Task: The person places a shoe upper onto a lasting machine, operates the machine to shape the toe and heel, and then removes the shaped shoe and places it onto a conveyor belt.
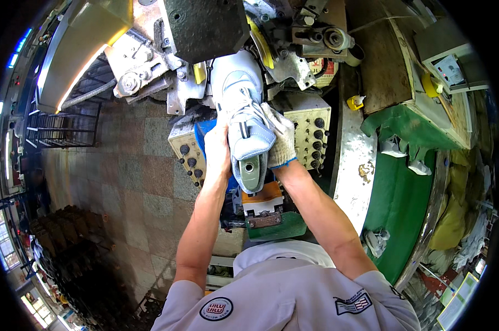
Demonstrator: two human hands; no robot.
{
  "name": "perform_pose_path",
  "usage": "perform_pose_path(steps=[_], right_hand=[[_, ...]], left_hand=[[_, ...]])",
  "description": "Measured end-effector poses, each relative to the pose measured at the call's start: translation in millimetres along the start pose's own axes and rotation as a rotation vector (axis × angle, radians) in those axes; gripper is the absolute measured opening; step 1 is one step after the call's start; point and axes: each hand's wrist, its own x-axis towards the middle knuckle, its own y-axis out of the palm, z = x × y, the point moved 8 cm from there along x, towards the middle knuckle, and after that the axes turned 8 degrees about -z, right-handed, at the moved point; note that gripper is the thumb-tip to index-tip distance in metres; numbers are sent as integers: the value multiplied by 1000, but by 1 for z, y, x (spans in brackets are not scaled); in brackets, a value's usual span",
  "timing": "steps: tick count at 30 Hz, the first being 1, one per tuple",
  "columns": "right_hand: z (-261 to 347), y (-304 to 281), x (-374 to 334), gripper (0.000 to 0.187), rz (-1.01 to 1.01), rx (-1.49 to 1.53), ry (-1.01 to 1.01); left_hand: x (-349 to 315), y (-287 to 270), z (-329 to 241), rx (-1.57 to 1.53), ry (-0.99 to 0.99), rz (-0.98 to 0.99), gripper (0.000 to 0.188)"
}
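Observation:
A pale grey lace-up sneaker upper (pixel 253 138) is stretched over a green shoe last (pixel 250 175), whose heel end with a round hole points toward me. Its toe lies in among the metal parts of a machine (pixel 205 27), under a dark block. From the left side my bare left hand (pixel 218 148) is closed on the shoe, its fingertips partly hidden behind it. My right hand (pixel 281 135), in a white knitted glove with a blue cuff, grips the opposite side near the laces.
Control boxes with black knobs (pixel 310 132) flank the shoe. An orange-topped machine pad (pixel 263 196) sits below the heel. On the right stand a metal ledge (pixel 355 165), a green surface (pixel 395 215) and a wooden cabinet (pixel 379 71). Dark racks (pixel 67 265) stand at the left.

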Motion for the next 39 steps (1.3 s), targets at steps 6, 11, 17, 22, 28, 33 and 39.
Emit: perform_pose_path(steps=[6,11,17,22,28,33,39], right_hand=[[-30,21,-24,39,-39,818,1030],[-27,10,-12,39,-47,581,847],[-12,-9,5,34,14,140,297],[-10,-8,0,37,95,-13,76],[-35,-66,-32,61,-26,408,844],[-44,-191,-101,53,-295,434,1003],[-54,-228,-159,56,-282,615,1141]], left_hand=[[3,-4,0,52,174,-31,46],[6,0,7,-26,244,9,40],[2,12,-8,42,384,-1,48],[2,12,1,-19,316,24,48],[1,-58,76,245,266,-98,56],[-62,-166,337,-268,-151,-40,49],[-61,-186,369,-372,-96,30,35]])
